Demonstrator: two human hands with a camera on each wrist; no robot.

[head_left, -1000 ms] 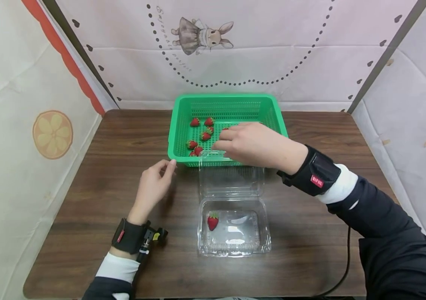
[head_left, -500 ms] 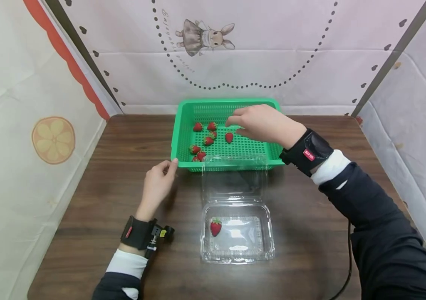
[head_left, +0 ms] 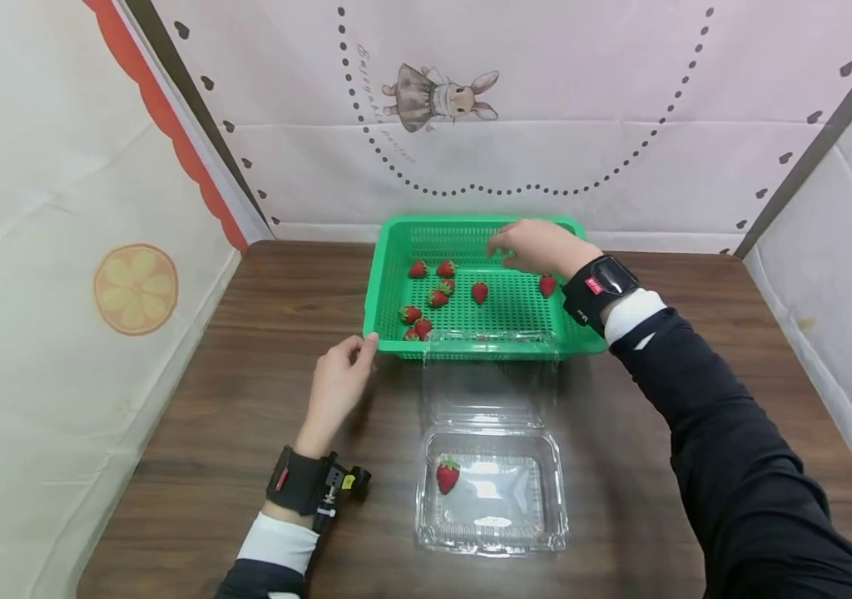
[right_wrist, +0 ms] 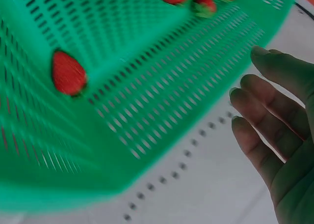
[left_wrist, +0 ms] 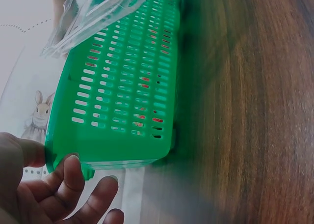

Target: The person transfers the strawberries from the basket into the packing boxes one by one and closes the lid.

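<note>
In the head view, a green slotted plastic basket [head_left: 372, 287] holds several strawberries [head_left: 438, 298], mostly toward its left half. My left hand [head_left: 339, 378] pinches the rim at the front left corner; thumb and fingertips meet around it in the left wrist view. Over the back right of the basket hovers my right hand [head_left: 546, 245]. Its fingers look loosely bent and hold nothing in the right wrist view. A lone strawberry [right_wrist: 67, 73] lies near one end of the basket there. One more strawberry [head_left: 448, 475] sits in the clear plastic clamshell [head_left: 491, 545].
The clamshell's raised lid [head_left: 490, 387] leans back against the basket's front wall. Everything stands on a dark wooden table [head_left: 201, 433]. A printed cloth wall [head_left: 591, 158] rises right behind the basket, with more cloth walls at both sides.
My right hand has moved from the basket's front middle toward its back right, uncovering strawberries. The left hand stays at the corner. The head view has shifted slightly.
</note>
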